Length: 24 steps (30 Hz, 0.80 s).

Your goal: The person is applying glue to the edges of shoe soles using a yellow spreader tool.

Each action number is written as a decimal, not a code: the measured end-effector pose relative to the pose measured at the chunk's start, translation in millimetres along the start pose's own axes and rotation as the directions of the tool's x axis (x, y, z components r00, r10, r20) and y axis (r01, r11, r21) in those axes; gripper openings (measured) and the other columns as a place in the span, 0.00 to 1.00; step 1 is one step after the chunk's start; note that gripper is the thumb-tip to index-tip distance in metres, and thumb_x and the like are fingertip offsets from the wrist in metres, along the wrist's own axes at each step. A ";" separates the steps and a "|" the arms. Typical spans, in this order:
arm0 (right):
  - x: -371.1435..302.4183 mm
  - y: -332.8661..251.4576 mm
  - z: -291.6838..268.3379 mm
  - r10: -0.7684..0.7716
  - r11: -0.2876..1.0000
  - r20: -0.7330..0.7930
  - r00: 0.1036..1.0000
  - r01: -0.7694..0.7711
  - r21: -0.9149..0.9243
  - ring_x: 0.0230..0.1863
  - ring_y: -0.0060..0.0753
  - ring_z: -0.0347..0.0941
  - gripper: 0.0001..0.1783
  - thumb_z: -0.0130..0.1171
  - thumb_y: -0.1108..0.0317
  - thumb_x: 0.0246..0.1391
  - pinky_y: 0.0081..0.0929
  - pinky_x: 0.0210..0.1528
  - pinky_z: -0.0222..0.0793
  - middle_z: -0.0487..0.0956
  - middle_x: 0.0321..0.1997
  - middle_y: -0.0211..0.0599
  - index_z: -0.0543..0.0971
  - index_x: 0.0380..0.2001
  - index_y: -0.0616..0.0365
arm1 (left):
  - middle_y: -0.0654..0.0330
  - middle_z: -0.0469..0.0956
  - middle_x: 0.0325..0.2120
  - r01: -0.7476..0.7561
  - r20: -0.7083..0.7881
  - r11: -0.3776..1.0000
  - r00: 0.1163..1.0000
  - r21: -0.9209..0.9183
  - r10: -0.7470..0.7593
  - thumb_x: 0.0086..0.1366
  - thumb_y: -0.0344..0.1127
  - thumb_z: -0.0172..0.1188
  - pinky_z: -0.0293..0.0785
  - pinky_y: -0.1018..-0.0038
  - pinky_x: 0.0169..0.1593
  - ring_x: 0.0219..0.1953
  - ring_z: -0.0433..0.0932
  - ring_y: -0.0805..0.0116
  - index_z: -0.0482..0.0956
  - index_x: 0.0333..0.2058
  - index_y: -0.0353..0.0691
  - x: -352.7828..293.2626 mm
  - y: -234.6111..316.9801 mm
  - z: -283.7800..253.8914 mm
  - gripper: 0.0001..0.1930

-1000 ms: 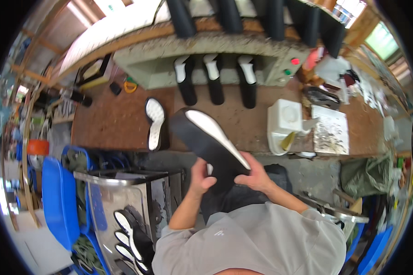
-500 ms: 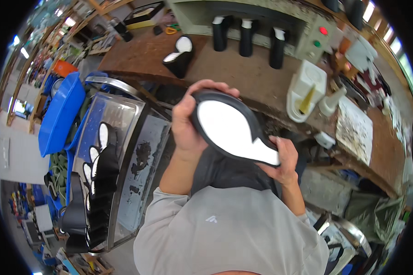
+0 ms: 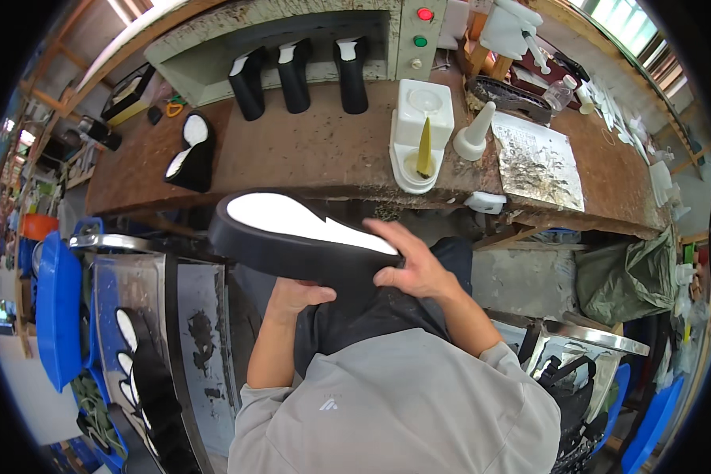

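Person wore a grey T-shirt [image 3: 403, 395]. Both hands were on one black wedge shoe sole [image 3: 292, 257], which sat above the lap, short of the bench edge, white face up, wide end to the left. Right hand [image 3: 419, 268] was clamped on the narrow end: thumb on the near side, fingers over the far side. Left hand [image 3: 299, 297] touched it from below, thumb visible, fingers hidden; couldn't tell how tightly it gripped. Left side: steel-framed stand [image 3: 126, 276] with a row of similar soles [image 3: 159, 395]. Right side: dark green sack [image 3: 628, 276]. Ahead, brown workbench [image 3: 245, 158]: lone sole [image 3: 193, 162] at left, white dispenser [image 3: 425, 107] with a yellow brush [image 3: 425, 150], cone-tipped bottle [image 3: 475, 134] just beside, then a stained white sheet [image 3: 539, 158]. Farther back, three soles [image 3: 292, 87] lined the mouth of a worn grey-green machine [image 3: 405, 55]; red button [image 3: 425, 14] above green button [image 3: 420, 41].
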State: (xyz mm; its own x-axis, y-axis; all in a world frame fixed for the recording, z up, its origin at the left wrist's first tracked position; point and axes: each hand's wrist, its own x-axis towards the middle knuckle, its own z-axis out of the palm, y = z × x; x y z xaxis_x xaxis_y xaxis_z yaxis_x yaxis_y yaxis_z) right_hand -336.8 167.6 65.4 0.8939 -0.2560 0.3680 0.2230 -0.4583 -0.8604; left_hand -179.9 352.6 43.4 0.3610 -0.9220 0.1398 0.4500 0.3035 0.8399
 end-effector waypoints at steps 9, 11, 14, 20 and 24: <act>80.4 66.9 -87.2 0.121 0.708 -0.505 0.855 -0.431 -0.560 0.33 0.50 0.75 0.27 0.67 0.53 0.47 0.42 0.35 0.69 0.76 0.35 0.50 0.73 0.40 0.66 | 0.58 0.77 0.45 -0.062 0.031 0.091 0.951 0.994 0.306 0.54 0.49 0.69 0.69 0.69 0.53 0.48 0.76 0.60 0.74 0.51 0.42 68.6 -28.1 -1.0 0.29; 88.0 59.5 -89.5 0.241 0.666 -0.448 0.861 -0.482 -0.569 0.30 0.51 0.75 0.26 0.66 0.54 0.48 0.41 0.34 0.70 0.76 0.33 0.50 0.73 0.41 0.66 | 0.57 0.77 0.46 -0.047 0.037 0.026 0.954 0.999 0.296 0.54 0.48 0.69 0.69 0.69 0.53 0.48 0.76 0.59 0.73 0.52 0.41 79.1 -30.0 6.0 0.29; 79.7 31.5 -101.5 0.279 0.693 -0.421 0.863 -0.485 -0.533 0.23 0.48 0.74 0.19 0.65 0.62 0.50 0.35 0.31 0.71 0.76 0.26 0.47 0.74 0.39 0.64 | 0.54 0.74 0.51 0.172 -0.253 0.338 0.944 0.925 0.214 0.51 0.47 0.71 0.64 0.65 0.59 0.54 0.71 0.54 0.71 0.55 0.42 83.5 -30.0 13.3 0.34; 48.1 32.8 -117.5 0.088 0.931 -0.489 0.868 -0.246 -0.269 0.26 0.34 0.77 0.15 0.64 0.81 0.48 0.23 0.31 0.73 0.79 0.33 0.42 0.78 0.41 0.61 | 0.51 0.74 0.48 0.056 -0.037 -0.061 0.962 0.997 0.271 0.60 0.36 0.63 0.72 0.64 0.53 0.47 0.76 0.59 0.68 0.56 0.36 89.2 -18.0 7.5 0.26; 34.2 49.9 -102.5 0.077 0.862 -0.157 0.985 -0.145 -0.486 0.30 0.39 0.77 0.16 0.67 0.78 0.42 0.27 0.33 0.72 0.79 0.33 0.38 0.81 0.39 0.60 | 0.48 0.70 0.52 0.098 -0.150 0.233 0.965 0.967 0.215 0.58 0.32 0.64 0.70 0.68 0.55 0.50 0.75 0.57 0.67 0.56 0.34 87.1 -20.1 9.6 0.28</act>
State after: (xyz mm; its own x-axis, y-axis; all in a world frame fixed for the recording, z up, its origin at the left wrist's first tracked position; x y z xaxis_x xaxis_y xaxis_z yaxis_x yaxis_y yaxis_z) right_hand -335.0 48.7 71.1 0.8360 -0.4210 0.3519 -0.1260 -0.7714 -0.6237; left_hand -165.4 263.9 43.7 0.5677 -0.7883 0.2372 -0.6497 -0.2521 0.7171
